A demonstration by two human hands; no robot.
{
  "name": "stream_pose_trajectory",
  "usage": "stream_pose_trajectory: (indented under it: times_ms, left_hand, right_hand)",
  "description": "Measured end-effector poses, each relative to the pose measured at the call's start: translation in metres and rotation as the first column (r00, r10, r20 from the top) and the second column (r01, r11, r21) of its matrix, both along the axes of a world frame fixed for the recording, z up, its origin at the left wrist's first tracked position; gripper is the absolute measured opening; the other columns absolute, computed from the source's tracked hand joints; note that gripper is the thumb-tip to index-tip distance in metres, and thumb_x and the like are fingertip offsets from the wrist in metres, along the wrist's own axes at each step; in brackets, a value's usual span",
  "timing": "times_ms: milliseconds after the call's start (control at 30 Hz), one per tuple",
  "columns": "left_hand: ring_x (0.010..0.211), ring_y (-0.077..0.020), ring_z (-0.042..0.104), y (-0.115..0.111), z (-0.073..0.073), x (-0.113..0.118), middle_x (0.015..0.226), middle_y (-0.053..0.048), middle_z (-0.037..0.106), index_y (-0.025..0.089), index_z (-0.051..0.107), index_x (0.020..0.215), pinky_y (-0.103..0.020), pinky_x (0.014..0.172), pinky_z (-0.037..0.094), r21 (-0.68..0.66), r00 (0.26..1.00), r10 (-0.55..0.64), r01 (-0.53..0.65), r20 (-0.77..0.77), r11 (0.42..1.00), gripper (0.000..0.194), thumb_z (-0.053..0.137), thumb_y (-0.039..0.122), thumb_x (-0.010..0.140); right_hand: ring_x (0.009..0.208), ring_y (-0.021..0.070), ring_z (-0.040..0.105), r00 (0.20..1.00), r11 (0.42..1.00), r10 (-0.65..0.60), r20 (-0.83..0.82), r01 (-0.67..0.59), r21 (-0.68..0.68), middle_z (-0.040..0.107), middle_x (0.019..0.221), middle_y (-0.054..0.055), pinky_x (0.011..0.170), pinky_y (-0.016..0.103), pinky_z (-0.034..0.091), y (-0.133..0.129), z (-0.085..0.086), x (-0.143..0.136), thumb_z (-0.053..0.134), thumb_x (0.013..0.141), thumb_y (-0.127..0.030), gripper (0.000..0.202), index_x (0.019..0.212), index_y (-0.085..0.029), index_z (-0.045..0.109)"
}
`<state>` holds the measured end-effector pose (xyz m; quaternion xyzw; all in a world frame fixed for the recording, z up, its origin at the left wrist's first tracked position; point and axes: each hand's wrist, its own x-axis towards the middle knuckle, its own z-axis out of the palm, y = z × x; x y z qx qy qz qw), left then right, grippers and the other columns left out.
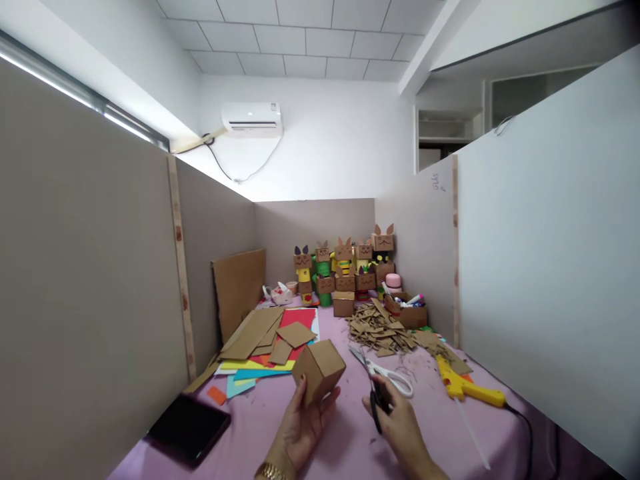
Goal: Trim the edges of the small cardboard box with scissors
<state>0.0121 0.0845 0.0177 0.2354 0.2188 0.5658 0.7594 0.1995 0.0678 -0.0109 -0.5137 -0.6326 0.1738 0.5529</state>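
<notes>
A small closed cardboard box (320, 371) is tilted in my left hand (305, 423), its fingers wrapped round the lower sides. My right hand (397, 420) grips a pair of black-handled scissors (376, 400), blades pointing up and away. The scissors are to the right of the box and apart from it. Behind my right hand, white-handled scissors (400, 381) lie on the table. A yellow glue gun (467, 388) rests farther right, with its cord running off the front edge.
On the left are cardboard sheets (253, 337), coloured paper (243, 387) and a dark tablet (189, 427). A heap of cardboard scraps (377, 330) lies by a box of markers (413, 315). Several cardboard animal figures (344, 252) stand at the back. Partitions (320, 217) enclose the table.
</notes>
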Motion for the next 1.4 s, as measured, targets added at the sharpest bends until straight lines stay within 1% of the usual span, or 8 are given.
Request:
stream_pose_trajectory:
  times_ms: [200, 400, 533, 667, 900, 1067, 1233, 1400]
  left_hand:
    - [0.091, -0.0227, 0.068, -0.007, -0.006, 0.004, 0.097, -0.014, 0.072, 0.007, 0.04, 0.128, -0.03, 0.082, 0.05, 0.007, 0.998, -0.033, 0.033, -0.058, 0.999, 0.055, 0.061, 0.022, 0.08]
    - [0.116, -0.0295, 0.054, -0.015, -0.004, 0.012, 0.12, -0.017, 0.062, 0.013, 0.044, 0.129, -0.04, 0.1, 0.039, 0.156, 0.972, -0.195, 0.214, -0.128, 0.964, 0.063, 0.069, 0.017, 0.071]
    - [0.126, -0.0331, 0.042, -0.006, -0.01, 0.017, 0.139, -0.016, 0.044, 0.025, 0.038, 0.134, -0.044, 0.104, 0.032, 0.307, 0.951, 0.129, -0.038, -0.279, 0.951, 0.092, 0.081, 0.012, 0.053]
    - [0.136, -0.0297, 0.024, -0.008, -0.01, 0.018, 0.147, -0.008, 0.034, 0.028, 0.048, 0.127, -0.041, 0.111, 0.02, 0.484, 0.81, 0.416, -0.192, -0.413, 0.854, 0.095, 0.082, 0.003, 0.042]
    - [0.132, -0.028, 0.034, -0.033, 0.007, 0.022, 0.136, -0.01, 0.05, 0.022, 0.064, 0.112, -0.036, 0.112, 0.016, 0.642, 0.749, 0.464, -0.069, -0.472, 0.764, 0.057, 0.074, 0.008, 0.058]
    - [0.127, -0.0279, 0.04, -0.035, 0.007, 0.021, 0.131, -0.007, 0.056, 0.024, 0.063, 0.114, -0.035, 0.111, 0.019, 0.648, 0.703, 0.467, -0.012, -0.536, 0.761, 0.057, 0.074, 0.012, 0.059]
    - [0.128, -0.0269, 0.04, -0.034, 0.004, 0.017, 0.136, -0.006, 0.051, 0.028, 0.056, 0.121, -0.036, 0.109, 0.024, 0.734, 0.575, 0.568, 0.086, -0.588, 0.673, 0.058, 0.071, 0.018, 0.067]
    - [0.133, -0.0268, 0.032, -0.03, -0.003, 0.015, 0.145, -0.003, 0.038, 0.031, 0.051, 0.126, -0.038, 0.111, 0.02, 0.766, 0.53, 0.61, 0.128, -0.59, 0.63, 0.063, 0.07, 0.02, 0.067]
  right_hand:
    - [0.099, 0.0241, 0.059, 0.914, 0.995, 0.1, -0.394, -0.087, 0.052, 0.061, 0.114, 0.011, 0.069, 0.028, 0.053, -0.015, 0.009, -0.024, 0.065, 0.068, -0.027, 0.051, 0.116, -0.019, 0.049]
    - [0.109, 0.0264, 0.055, 0.91, 0.987, 0.158, -0.383, -0.129, 0.1, 0.055, 0.125, 0.012, 0.08, 0.034, 0.052, -0.013, 0.019, -0.027, 0.066, 0.065, -0.02, 0.059, 0.119, -0.021, 0.045]
    - [0.109, 0.027, 0.055, 0.987, 0.973, 0.029, -0.156, 0.008, 0.23, 0.056, 0.122, 0.011, 0.086, 0.038, 0.05, -0.009, 0.001, -0.018, 0.067, 0.064, -0.018, 0.06, 0.119, -0.021, 0.046]
    - [0.114, 0.0273, 0.052, 0.986, 0.918, -0.117, 0.115, 0.063, 0.391, 0.058, 0.118, 0.01, 0.096, 0.044, 0.042, -0.01, -0.015, -0.006, 0.062, 0.068, -0.017, 0.056, 0.121, -0.022, 0.045]
    - [0.128, 0.0259, 0.038, 0.945, 0.864, -0.103, 0.309, -0.069, 0.498, 0.049, 0.13, 0.01, 0.099, 0.043, 0.041, -0.02, -0.008, -0.005, 0.05, 0.071, -0.008, 0.054, 0.122, -0.023, 0.042]
    - [0.13, 0.0251, 0.035, 0.938, 0.843, -0.121, 0.324, -0.076, 0.533, 0.047, 0.132, 0.011, 0.099, 0.045, 0.041, -0.021, -0.009, -0.004, 0.051, 0.073, -0.007, 0.055, 0.123, -0.024, 0.038]
    - [0.131, 0.0246, 0.032, 0.939, 0.819, -0.127, 0.318, -0.081, 0.568, 0.045, 0.134, 0.011, 0.1, 0.044, 0.04, -0.021, -0.011, -0.002, 0.053, 0.072, -0.007, 0.057, 0.124, -0.025, 0.037]
    - [0.126, 0.0266, 0.041, 0.969, 0.889, -0.006, 0.246, -0.108, 0.445, 0.049, 0.129, 0.011, 0.101, 0.044, 0.038, -0.023, -0.01, 0.002, 0.059, 0.068, -0.012, 0.055, 0.119, -0.024, 0.042]
